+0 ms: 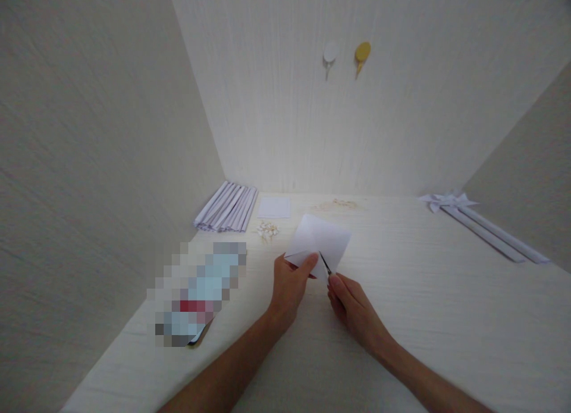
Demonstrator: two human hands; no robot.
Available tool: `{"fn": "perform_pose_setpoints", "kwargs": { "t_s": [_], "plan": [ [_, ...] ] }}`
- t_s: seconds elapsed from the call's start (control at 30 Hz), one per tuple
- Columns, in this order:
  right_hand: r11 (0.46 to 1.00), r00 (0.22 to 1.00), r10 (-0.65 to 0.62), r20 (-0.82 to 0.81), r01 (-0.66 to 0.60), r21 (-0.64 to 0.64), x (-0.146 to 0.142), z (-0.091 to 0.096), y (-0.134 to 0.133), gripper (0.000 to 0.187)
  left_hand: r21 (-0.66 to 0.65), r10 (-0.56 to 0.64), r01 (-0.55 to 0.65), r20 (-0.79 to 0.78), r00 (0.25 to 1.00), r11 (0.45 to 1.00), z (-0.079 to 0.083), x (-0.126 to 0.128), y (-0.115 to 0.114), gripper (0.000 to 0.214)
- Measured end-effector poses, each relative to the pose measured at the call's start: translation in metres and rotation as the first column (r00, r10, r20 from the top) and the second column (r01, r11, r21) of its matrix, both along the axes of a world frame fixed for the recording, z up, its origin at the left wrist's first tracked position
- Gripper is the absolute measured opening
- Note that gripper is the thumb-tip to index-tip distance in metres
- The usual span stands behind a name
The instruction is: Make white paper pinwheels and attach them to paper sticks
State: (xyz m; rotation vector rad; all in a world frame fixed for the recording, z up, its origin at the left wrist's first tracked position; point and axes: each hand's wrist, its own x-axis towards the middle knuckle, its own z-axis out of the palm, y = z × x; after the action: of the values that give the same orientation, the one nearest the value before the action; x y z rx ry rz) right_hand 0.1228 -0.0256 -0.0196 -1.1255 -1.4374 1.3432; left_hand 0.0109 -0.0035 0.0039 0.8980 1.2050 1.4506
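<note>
My left hand (289,284) pinches the near left corner of a folded white paper square (319,239), holding it just above the pale table (401,294). My right hand (350,303) is closed round small scissors (325,264). Their thin dark blades point up into the paper's near edge, right beside my left thumb. Both hands are close together at the middle of the table.
A bundle of folded white paper strips (227,207) lies at the back left. Near it are a small white sheet (273,207) and a heap of tiny pale bits (267,230). A blurred-out flat object (196,291) lies left. White paper pinwheels on sticks (477,222) rest at the right. Two round hooks (345,53) hang on the back wall.
</note>
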Motion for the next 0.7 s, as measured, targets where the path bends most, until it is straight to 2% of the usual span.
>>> {"fn": "perform_pose_setpoints", "kwargs": {
  "t_s": [0.23,0.37,0.47,0.53,0.6,0.7],
  "plan": [
    [0.998,0.991,0.009,0.133,-0.016,0.056,-0.001,0.003,-0.002,0.038,0.030,0.131,-0.132,0.026,0.991,0.991,0.000,-0.006,0.007,0.021],
    [0.997,0.998,-0.036,0.046,0.033,0.068,-0.001,0.003,-0.001,0.037,0.026,0.147,-0.147,0.032,0.989,0.989,-0.004,-0.013,0.013,0.021],
    [0.994,0.987,-0.091,-0.133,0.099,0.054,0.002,-0.001,0.005,0.032,0.015,0.127,-0.127,0.035,0.991,0.992,-0.006,-0.013,0.014,0.020],
    [0.990,0.976,-0.122,-0.183,0.132,0.046,0.004,-0.003,0.011,0.028,0.008,0.095,-0.095,0.039,0.995,0.995,-0.006,-0.011,0.013,0.021],
    [0.981,0.972,-0.179,-0.152,0.189,0.052,0.006,-0.003,0.014,0.027,0.001,0.054,-0.054,0.040,0.998,0.999,-0.005,-0.008,0.010,0.021],
    [0.954,0.959,-0.283,-0.018,0.283,0.094,0.008,0.000,0.016,0.025,0.005,0.021,-0.022,0.061,0.998,1.000,-0.004,-0.006,0.007,0.024]
  ]
}}
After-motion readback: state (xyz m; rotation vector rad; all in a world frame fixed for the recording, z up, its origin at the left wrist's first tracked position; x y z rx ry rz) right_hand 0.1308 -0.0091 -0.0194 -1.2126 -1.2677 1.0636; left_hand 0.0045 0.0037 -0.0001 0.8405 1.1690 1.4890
